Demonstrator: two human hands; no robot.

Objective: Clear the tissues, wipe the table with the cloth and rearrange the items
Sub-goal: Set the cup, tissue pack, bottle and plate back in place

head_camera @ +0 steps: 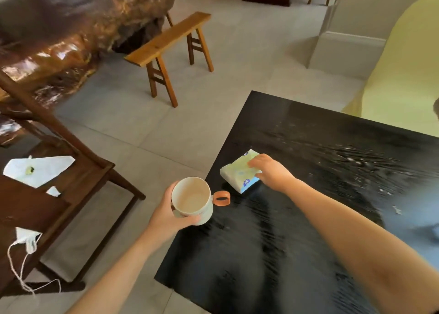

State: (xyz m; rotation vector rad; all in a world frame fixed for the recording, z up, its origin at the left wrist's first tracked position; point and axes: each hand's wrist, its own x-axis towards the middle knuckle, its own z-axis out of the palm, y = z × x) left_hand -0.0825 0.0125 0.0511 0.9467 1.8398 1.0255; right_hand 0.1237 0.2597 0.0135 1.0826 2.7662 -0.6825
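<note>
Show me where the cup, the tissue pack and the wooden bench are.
cup (190, 198): head view, on its inner wall.
tissue pack (235, 172): head view, on its top face.
wooden bench (166, 40): head view, on the seat plank.

One mug (192, 198) and one tissue pack (240, 173) sit near the black table's (297, 230) left edge. Two hands reach in. One bench (169, 41) stands beyond, one chair (71, 171) beside it.

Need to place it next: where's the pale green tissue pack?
On the black table's near-left corner, under the right hand, just right of the cream mug.
</note>
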